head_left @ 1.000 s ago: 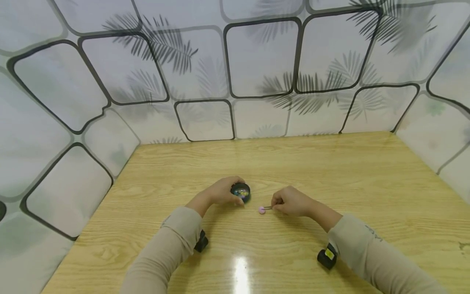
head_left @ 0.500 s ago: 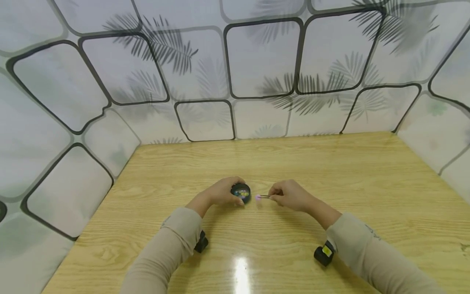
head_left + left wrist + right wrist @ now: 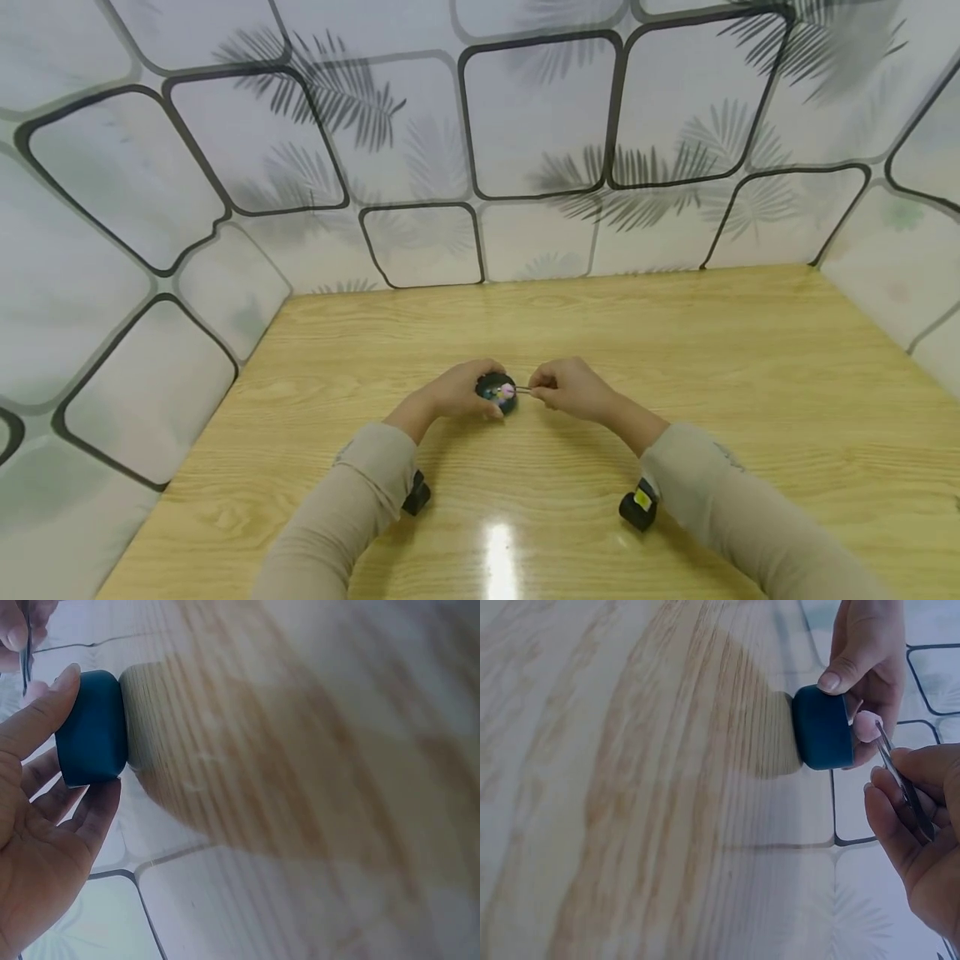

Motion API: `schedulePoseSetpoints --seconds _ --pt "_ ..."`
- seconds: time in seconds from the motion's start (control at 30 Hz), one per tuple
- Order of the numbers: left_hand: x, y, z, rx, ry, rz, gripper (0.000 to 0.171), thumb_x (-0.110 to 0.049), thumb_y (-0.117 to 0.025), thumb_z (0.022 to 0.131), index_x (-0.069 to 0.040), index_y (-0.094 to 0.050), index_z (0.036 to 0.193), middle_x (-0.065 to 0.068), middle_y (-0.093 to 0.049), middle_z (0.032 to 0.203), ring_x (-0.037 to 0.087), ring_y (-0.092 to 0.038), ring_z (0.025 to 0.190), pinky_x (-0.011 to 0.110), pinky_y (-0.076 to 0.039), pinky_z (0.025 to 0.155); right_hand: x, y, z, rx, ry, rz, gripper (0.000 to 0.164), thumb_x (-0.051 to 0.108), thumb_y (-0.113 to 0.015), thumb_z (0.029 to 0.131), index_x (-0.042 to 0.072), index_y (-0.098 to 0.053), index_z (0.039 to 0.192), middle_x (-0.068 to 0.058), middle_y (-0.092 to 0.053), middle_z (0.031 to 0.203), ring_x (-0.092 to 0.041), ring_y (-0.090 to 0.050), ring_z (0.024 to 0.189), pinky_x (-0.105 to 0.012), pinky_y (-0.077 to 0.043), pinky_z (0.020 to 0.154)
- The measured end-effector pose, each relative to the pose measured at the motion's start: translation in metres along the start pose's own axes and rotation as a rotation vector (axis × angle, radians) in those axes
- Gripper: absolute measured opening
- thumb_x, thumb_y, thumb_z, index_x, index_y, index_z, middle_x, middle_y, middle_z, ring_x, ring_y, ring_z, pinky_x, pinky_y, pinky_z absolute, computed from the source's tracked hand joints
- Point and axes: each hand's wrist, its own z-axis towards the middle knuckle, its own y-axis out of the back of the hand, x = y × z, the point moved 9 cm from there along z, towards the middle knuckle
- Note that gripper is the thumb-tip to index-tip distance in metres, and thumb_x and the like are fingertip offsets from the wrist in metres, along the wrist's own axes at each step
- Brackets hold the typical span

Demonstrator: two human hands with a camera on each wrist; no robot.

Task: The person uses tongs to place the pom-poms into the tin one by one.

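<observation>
My left hand (image 3: 456,390) grips the side of a small dark teal bowl (image 3: 821,731), thumb and fingers spread round its wall, while the bowl stands upright on the table. Several small colourful pieces lie inside it in the head view. To the right, my right hand (image 3: 576,390) pinches a pair of metal tweezers (image 3: 906,787) between thumb and fingers. Their tips hold a soft pink ball (image 3: 867,727), which overlaps the bowl's opening in the head view and sits just above the rim in the right wrist view.
A glossy wood-grain table (image 3: 637,325) spreads round both hands, with a bright light reflection near the front. Patterned cloth walls (image 3: 540,117) enclose its back and sides. A black wrist camera (image 3: 637,507) hangs under the right sleeve, another wrist camera (image 3: 417,493) under the left.
My right hand has lifted the pink ball with the tweezers from beside the bowl and carried it left and away from me, over the bowl. The left hand stays on the bowl.
</observation>
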Motion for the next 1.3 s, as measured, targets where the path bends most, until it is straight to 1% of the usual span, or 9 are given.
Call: schedulePoseSetpoints --seconds 0.1,0.3,0.47,0.63,0.77,1.13,1.3 --pt "0.001 0.0 -0.001 0.002 0.002 -0.002 0.059 -0.024 -0.071 0.07 -0.008 -0.044 0.12 0.006 -0.046 0.12 0.021 -0.041 0.111 0.036 -0.032 0.092 0.001 -0.005 0.005 0.009 -0.002 -0.007 0.01 0.006 -0.057 0.083 0.0 -0.063 0.088 -0.008 -0.06 0.073 -0.009 -0.052 0.056 -0.023 -0.044 0.05" --pt "0.002 -0.001 -0.002 0.006 0.006 0.007 0.059 -0.026 -0.071 0.071 -0.009 -0.044 0.121 0.004 -0.047 0.119 0.019 -0.042 0.109 0.035 -0.033 0.09 0.004 -0.012 0.013 0.013 0.047 -0.047 0.009 0.005 -0.058 0.081 -0.001 -0.064 0.085 -0.007 -0.062 0.072 -0.007 -0.051 0.055 -0.021 -0.043 0.049" --pt "0.002 -0.001 -0.002 0.003 -0.003 0.0 0.059 -0.026 -0.071 0.071 -0.009 -0.045 0.12 0.004 -0.048 0.118 0.02 -0.043 0.109 0.035 -0.034 0.09 0.002 -0.016 0.017 0.024 0.061 -0.051 0.009 0.005 -0.058 0.081 -0.001 -0.064 0.084 -0.007 -0.063 0.072 -0.006 -0.052 0.055 -0.02 -0.043 0.049" --pt "0.002 0.0 -0.002 0.001 0.002 -0.001 0.059 -0.026 -0.071 0.071 -0.009 -0.044 0.121 0.005 -0.047 0.118 0.02 -0.042 0.109 0.036 -0.034 0.09 0.003 -0.017 0.02 0.031 0.054 -0.054 0.008 0.005 -0.058 0.081 0.0 -0.064 0.084 -0.006 -0.063 0.073 -0.006 -0.052 0.055 -0.021 -0.044 0.049" --pt "0.002 0.0 0.0 0.003 0.004 0.002 0.06 -0.026 -0.071 0.071 -0.009 -0.044 0.122 0.004 -0.047 0.119 0.02 -0.042 0.109 0.034 -0.034 0.09 0.005 -0.015 0.022 0.027 0.065 -0.068 0.008 0.004 -0.058 0.08 0.0 -0.064 0.083 -0.006 -0.063 0.072 -0.006 -0.051 0.055 -0.02 -0.043 0.049" --pt "0.002 0.0 0.001 0.006 -0.001 0.01 0.06 -0.026 -0.07 0.072 -0.009 -0.043 0.122 0.004 -0.047 0.119 0.019 -0.042 0.109 0.034 -0.034 0.09 0.005 -0.015 0.021 0.028 0.076 -0.081 0.008 0.005 -0.059 0.08 0.0 -0.064 0.084 -0.005 -0.063 0.073 -0.006 -0.052 0.058 -0.019 -0.044 0.051" --pt "0.002 -0.001 0.001 0.009 0.003 0.009 0.06 -0.026 -0.07 0.071 -0.009 -0.043 0.122 0.004 -0.046 0.12 0.018 -0.042 0.109 0.034 -0.034 0.089 0.007 -0.015 0.02 0.023 0.081 -0.086 0.01 0.004 -0.06 0.079 -0.002 -0.065 0.085 -0.006 -0.063 0.074 -0.006 -0.053 0.058 -0.019 -0.044 0.051"
